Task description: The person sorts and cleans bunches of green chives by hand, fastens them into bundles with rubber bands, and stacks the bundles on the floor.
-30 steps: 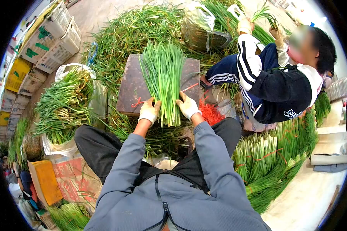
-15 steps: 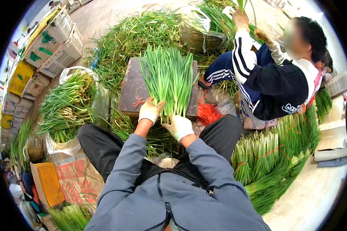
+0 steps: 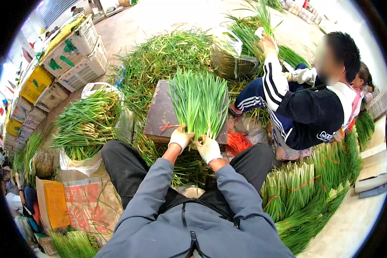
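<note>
A broad bunch of green chives point(image 3: 198, 101) lies fanned out on a dark low block point(image 3: 160, 107), its stem ends toward me. My left hand point(image 3: 181, 138), in a pale glove, closes around the lower left stems. Beside it my right hand point(image 3: 208, 148), gloved too, pinches the stem ends on the right. The fingertips of both hands nearly meet at the front edge of the block. A thin red tie point(image 3: 168, 126) lies on the block just left of the bunch.
On the left is a white bag of chives point(image 3: 88, 124) near stacked crates point(image 3: 79, 51). Loose leaves point(image 3: 167, 53) are heaped behind the block. At right a co-worker point(image 3: 305, 103) sits holding chives, near tied bundles point(image 3: 292, 185) and red strings point(image 3: 238, 142).
My hands have drawn closer together at the stem ends. The view has shifted, so the scene sits lower and farther right. The co-worker's farther hand has come down.
</note>
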Demonstrator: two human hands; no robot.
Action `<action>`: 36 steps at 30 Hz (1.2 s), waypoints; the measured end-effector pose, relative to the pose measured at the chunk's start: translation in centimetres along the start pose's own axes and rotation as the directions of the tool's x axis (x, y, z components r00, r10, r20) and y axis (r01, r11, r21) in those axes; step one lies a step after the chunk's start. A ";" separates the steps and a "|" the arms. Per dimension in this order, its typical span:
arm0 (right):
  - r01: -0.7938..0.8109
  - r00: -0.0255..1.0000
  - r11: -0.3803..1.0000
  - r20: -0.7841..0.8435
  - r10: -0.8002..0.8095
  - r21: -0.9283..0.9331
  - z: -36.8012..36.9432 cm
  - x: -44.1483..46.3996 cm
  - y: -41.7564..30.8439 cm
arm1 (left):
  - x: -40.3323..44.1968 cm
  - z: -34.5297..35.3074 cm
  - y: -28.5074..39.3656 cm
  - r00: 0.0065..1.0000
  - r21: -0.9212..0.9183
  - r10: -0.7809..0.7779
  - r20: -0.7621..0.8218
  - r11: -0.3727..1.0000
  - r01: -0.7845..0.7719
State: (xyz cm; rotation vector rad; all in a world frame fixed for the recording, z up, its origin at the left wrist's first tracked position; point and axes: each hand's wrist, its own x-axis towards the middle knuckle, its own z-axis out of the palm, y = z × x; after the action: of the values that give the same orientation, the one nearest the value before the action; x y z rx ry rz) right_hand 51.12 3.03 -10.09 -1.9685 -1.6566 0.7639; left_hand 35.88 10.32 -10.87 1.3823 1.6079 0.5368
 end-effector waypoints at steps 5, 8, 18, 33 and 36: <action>0.023 0.998 0.997 -0.057 -0.027 -0.067 0.9 2.2 -0.1 | -1.0 -0.6 1.4 0.999 0.037 0.035 -0.015 0.999 -0.035; 0.046 0.997 0.999 -0.067 -0.045 0.011 1.3 2.6 1.5 | -0.4 0.0 0.9 0.999 0.070 0.034 -0.031 0.997 -0.032; -0.017 1.000 0.714 0.002 0.022 0.700 0.6 -0.9 4.4 | -0.3 0.2 1.9 0.998 0.130 0.005 -0.056 0.991 0.003; -0.250 0.958 0.965 -0.126 0.258 0.071 -1.5 -2.6 6.3 | 0.1 -0.7 0.6 0.994 -0.169 -0.041 0.106 0.984 0.058; -0.315 0.898 0.935 -0.268 0.349 0.161 -1.6 0.1 7.3 | -0.3 -1.2 1.7 0.999 -0.020 -0.035 0.021 0.999 0.035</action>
State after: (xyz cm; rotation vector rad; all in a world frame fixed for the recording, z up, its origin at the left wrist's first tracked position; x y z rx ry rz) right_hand 57.60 1.89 -13.72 -2.1879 -1.0962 0.6281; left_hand 35.80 10.76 -8.79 1.3386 1.6030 0.5150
